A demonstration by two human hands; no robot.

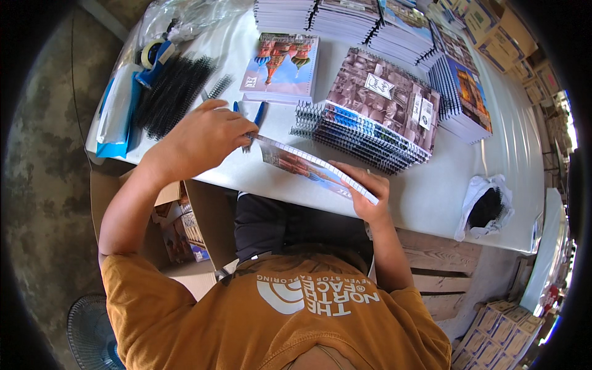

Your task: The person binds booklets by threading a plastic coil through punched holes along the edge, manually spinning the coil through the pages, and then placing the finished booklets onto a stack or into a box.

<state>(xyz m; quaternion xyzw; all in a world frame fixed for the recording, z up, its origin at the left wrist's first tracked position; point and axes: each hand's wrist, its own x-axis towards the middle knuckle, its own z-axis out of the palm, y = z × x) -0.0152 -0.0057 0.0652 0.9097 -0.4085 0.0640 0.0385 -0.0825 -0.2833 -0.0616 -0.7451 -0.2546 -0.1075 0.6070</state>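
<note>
My right hand (367,192) grips one end of a notebook (311,172), thumb and fingers on either side. The notebook is held edge-up over the table's near edge, its colourful cover toward me. My left hand (206,134) is closed in a pinch at the other end, by the corner of the page edge. What sits between those fingertips is too small to make out. Just behind the left fingers lies a blue-handled tool (259,113), like pliers, partly covered by the hand. A stack of unbound covers and pages (280,68) stands beyond it.
Black spiral coils (174,92) lie at the left beside a tape dispenser (154,60) and a blue-white packet (119,117). Spiral notebooks are stacked (382,105) at the right, with more piles behind. A white bag (487,206) holds black coils. An open carton (206,222) stands below.
</note>
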